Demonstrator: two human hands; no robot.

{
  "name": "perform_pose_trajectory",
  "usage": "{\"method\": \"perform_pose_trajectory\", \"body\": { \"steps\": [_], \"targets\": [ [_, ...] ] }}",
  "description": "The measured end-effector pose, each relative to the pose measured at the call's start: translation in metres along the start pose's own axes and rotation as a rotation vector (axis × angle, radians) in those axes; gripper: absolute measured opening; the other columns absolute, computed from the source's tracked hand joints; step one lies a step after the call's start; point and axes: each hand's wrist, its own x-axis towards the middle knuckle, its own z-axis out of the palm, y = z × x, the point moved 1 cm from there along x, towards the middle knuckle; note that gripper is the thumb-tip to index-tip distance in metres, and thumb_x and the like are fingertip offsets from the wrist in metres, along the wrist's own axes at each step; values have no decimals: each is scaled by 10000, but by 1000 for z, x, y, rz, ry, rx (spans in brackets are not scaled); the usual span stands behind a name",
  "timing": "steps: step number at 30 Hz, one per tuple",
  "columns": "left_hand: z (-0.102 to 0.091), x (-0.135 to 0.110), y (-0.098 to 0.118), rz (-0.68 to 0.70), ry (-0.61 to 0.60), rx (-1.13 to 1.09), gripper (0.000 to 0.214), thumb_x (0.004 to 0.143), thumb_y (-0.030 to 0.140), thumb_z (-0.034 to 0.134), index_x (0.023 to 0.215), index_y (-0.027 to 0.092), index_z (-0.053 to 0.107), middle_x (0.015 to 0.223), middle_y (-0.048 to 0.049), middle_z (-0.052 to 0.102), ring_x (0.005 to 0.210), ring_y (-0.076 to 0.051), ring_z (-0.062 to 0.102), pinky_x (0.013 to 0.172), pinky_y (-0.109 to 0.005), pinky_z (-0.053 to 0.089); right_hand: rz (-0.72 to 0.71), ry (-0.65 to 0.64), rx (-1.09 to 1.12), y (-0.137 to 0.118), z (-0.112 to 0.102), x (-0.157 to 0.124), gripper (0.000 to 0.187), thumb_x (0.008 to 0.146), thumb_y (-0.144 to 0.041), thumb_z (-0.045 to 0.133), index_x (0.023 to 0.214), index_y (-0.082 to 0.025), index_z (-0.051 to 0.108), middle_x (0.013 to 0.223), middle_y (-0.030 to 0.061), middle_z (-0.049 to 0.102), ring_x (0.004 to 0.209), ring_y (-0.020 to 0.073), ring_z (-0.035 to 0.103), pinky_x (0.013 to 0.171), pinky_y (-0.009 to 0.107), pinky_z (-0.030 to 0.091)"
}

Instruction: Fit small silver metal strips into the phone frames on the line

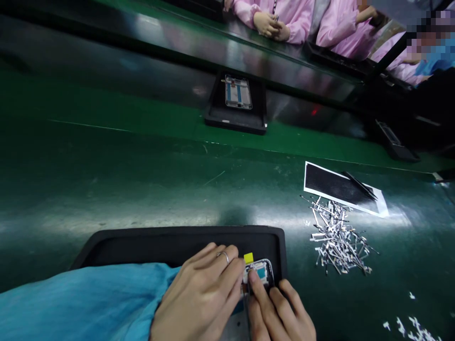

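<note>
A phone frame (262, 273) with blue patches and a small yellow tab (248, 257) lies in a black tray (177, 239) at the bottom middle. My left hand (204, 296), in a blue sleeve and with a ring on one finger, lies over the frame's left side with its fingers curled against it. My right hand (280, 315) comes from below, and its fingertip presses on the frame's top end. Most of the frame is hidden under both hands.
A heap of small white strips (337, 234) lies right of the tray, beside a black sheet on white backing (341, 187) with black tweezers (360, 185). Another tray with a phone frame (237, 102) sits on the far belt. People in pink sleeves (284, 19) stand opposite.
</note>
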Motion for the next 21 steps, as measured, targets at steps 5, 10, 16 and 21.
{"method": "perform_pose_trajectory", "body": {
  "steps": [5, 10, 16, 21],
  "targets": [
    [-3, 3, 3, 6, 46, 10, 369, 836, 90, 259, 747, 184, 604, 734, -1, 665, 645, -123, 633, 697, -233, 484, 9, -2, -1, 0, 0, 0, 322, 835, -32, 378, 599, -157, 559, 651, 4, 672, 530, 95, 543, 709, 253, 445],
    [-4, 8, 3, 3, 72, 23, 398, 835, 90, 254, 695, 196, 610, 720, 6, 680, 635, -125, 642, 667, -238, 501, 16, -30, 6, -1, 0, -1, 332, 840, -35, 354, 618, -153, 572, 679, 15, 676, 562, 103, 552, 749, 270, 440],
    [0, 5, 2, 1, 39, 42, 389, 838, 76, 254, 748, 174, 619, 773, -14, 678, 667, -134, 638, 690, -257, 517, 6, -54, -11, -3, 1, -4, 316, 837, -44, 356, 634, -155, 572, 713, 23, 679, 589, 108, 557, 839, 313, 425],
    [0, 2, 1, 16, -10, 36, 360, 832, 73, 271, 822, 164, 619, 841, -28, 674, 706, -136, 637, 726, -263, 516, 8, -68, -31, -5, 1, -6, 306, 836, -45, 364, 636, -151, 569, 717, 30, 679, 596, 109, 564, 884, 336, 412]
  ]
}}
